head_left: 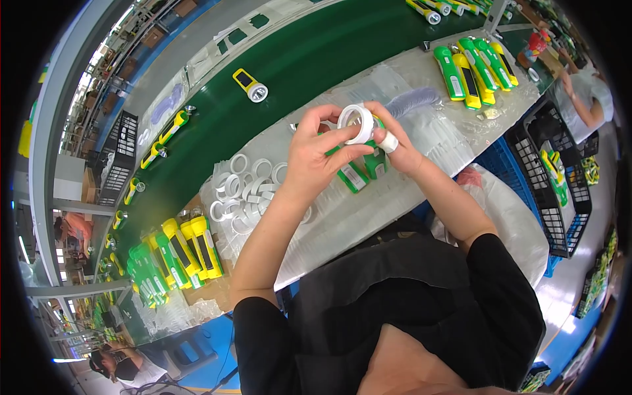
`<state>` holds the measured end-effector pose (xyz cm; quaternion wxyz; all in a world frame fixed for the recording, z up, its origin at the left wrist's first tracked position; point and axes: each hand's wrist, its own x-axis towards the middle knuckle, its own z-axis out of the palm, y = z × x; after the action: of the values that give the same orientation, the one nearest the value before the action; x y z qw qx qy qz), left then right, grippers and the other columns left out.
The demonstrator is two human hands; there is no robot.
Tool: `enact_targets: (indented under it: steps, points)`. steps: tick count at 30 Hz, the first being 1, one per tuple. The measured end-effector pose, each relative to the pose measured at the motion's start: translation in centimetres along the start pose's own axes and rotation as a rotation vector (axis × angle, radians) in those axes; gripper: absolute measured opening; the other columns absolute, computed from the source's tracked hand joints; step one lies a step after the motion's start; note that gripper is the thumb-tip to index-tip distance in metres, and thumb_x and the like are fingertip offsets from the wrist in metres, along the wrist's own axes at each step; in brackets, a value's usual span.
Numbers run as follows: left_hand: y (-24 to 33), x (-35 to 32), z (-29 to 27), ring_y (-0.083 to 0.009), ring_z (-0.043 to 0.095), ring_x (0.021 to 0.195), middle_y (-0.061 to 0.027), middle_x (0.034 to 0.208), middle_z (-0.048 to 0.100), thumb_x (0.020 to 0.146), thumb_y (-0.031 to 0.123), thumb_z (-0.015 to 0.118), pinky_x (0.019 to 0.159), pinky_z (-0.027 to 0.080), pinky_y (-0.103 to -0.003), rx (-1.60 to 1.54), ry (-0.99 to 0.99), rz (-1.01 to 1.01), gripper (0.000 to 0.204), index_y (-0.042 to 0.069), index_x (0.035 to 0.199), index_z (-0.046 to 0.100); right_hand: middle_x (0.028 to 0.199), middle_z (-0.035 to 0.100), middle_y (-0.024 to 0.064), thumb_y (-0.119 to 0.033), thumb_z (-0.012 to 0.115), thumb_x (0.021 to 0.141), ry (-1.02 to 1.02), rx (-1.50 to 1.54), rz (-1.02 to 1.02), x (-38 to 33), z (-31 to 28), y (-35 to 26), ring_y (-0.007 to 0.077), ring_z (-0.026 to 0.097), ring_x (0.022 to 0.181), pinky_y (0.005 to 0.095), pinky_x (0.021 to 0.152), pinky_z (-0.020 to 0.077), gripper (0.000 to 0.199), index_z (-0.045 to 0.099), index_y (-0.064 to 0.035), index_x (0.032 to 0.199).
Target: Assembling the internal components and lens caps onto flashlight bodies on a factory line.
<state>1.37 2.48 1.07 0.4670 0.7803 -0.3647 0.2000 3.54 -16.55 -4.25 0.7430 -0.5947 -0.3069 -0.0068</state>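
Both my hands meet over the worktable around a white plastic ring [356, 124]. My left hand [318, 153] is closed, its fingers and thumb pinching the ring's left side. My right hand [399, 146] is closed at the ring's right side, with a white wrap around its thumb. Directly below and behind the fingers are green flashlights [353, 176], partly hidden by my hands. A bit of yellow and something shiny show between the right fingers; I cannot tell whether a flashlight is held there. Left of my left forearm lies a pile of loose white rings [246, 191].
Beyond the table runs a green conveyor belt [197, 102] carrying a yellow flashlight [251, 85]. Flashlights stand grouped at the left [184, 247] and lie at the right [475, 71]. A black crate [559, 243] is at the right. Other people work nearby.
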Motion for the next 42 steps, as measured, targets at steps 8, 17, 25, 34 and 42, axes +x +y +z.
enact_targets:
  steps: [8,17,25,34,42]
  points:
    - [1.0,1.6,-0.1,-0.0232,0.061,0.092,-0.009,0.111,0.058,0.069,0.017,0.085,0.074,0.052,-0.032,0.049,-0.139,0.059,0.039,0.007,0.104,0.072,0.127,0.058,0.01,-0.022,0.079,0.079,-0.147,-0.575,-0.303,0.8,-4.2,-5.7,0.0256,0.058,0.114,0.0351,0.089,0.0491,0.049,0.057,-0.0023,0.117]
    - [2.1,2.4,4.3,-0.024,0.066,0.092,-0.006,0.104,0.068,0.071,0.017,0.084,0.072,0.052,-0.033,0.045,-0.138,-0.057,0.042,0.01,0.105,0.061,0.092,0.053,0.0092,-0.006,0.07,0.067,-0.668,-1.098,0.088,4.0,-4.2,-14.8,0.025,0.056,0.08,0.0353,0.07,0.0475,0.037,0.06,-0.0005,0.102]
    - [1.6,2.1,5.4,-0.0212,0.066,0.085,-0.004,0.098,0.07,0.072,0.015,0.082,0.067,0.051,-0.03,0.01,-0.064,-0.067,0.036,0.009,0.102,0.062,0.091,0.057,0.0134,-0.011,0.069,0.073,-0.75,-1.134,0.081,4.9,-5.2,-14.6,0.0298,0.059,0.081,0.0383,0.07,0.0481,0.027,0.062,0.0017,0.096]
    - [1.1,2.4,5.5,-0.0159,0.059,0.071,-0.0041,0.088,0.066,0.073,0.014,0.082,0.064,0.049,-0.029,0.032,-0.063,-0.116,0.034,0.009,0.102,0.065,0.068,0.061,0.0171,-0.031,0.073,0.072,-0.453,-1.603,0.473,5.4,-2.0,-14.9,0.0348,0.064,0.07,0.0408,0.064,0.0509,0.036,0.066,0.0029,0.082]
    - [1.2,2.5,5.1,-0.0155,0.057,0.068,-0.0033,0.085,0.066,0.072,0.014,0.082,0.062,0.048,-0.028,-0.035,-0.036,-0.033,0.034,0.009,0.101,0.065,0.087,0.065,0.0199,-0.047,0.069,0.077,-0.659,-1.233,0.214,5.4,-2.9,-14.8,0.0353,0.065,0.083,0.0422,0.071,0.0518,0.052,0.064,0.0024,0.094]
